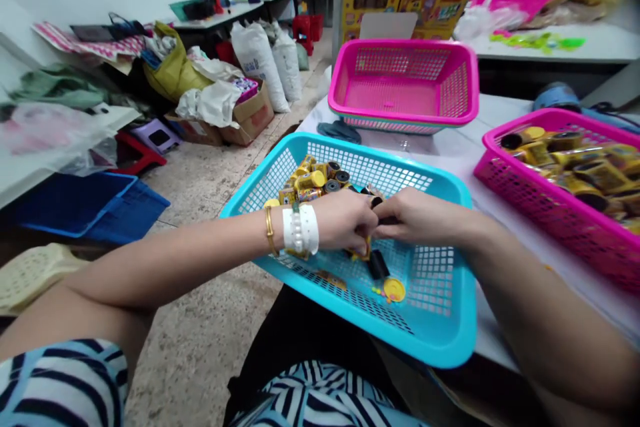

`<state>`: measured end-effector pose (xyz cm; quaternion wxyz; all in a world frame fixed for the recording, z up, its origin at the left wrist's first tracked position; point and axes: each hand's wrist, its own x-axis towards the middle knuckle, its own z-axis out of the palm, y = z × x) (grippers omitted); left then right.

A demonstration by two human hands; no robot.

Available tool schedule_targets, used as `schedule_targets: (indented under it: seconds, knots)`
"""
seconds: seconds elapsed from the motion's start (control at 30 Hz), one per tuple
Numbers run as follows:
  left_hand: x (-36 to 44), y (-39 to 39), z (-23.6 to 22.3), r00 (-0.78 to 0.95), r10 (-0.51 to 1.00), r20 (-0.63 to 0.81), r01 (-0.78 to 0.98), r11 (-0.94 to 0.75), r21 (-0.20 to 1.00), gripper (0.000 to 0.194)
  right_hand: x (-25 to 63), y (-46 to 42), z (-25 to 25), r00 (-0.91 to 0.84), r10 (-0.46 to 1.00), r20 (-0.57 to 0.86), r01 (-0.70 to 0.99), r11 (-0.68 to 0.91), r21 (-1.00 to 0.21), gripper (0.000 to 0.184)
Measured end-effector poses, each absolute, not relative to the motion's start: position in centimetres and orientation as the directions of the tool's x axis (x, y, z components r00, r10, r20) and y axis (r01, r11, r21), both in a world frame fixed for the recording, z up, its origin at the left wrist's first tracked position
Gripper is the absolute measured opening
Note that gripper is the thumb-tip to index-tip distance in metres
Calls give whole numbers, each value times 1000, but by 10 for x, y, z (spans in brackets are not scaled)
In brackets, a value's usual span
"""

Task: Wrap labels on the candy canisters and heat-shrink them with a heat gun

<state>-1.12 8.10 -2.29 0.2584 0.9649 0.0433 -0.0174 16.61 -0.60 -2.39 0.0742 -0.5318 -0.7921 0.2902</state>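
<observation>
left hand point(345, 217), right hand point(417, 217): fingers narrow, grip unclear | within blue basket point(450, 341): loose beads point(389, 298) might slip through mesh point(433, 280) if bumped

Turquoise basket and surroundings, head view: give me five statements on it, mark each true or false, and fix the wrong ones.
1. Left hand and right hand are both over the turquoise basket. True.
2. The gold bangle is on the right wrist. False: it is on the left wrist.
3. The pink basket at the right holds yellow-wrapped tubs. True.
4. A black cylinder lies near the round yellow lid. True.
5. The purple stool stands on a table. False: it is on the floor.
</observation>
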Motion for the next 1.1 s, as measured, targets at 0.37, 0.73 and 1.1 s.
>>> schedule_targets:
  seconds: [0.37, 0.73, 1.1]
  knots:
    - [-28, 95, -6, 889, 286, -358, 440, -312, 842, 18, 170, -6, -13, -121, 968, -221, 118, -207, -971, 34]
    - [-27, 109, -9, 946, 160, -283, 318, -275, 907, 16, 165, -7, -10, -158, 957, -242, 288, -190, -939, 32]
    - [-17, 96, -1, 810, 587, 7, 89, -135, 987, 35, 154, -10, -4, 153, 980, -128, 264, -165, -950, 39]
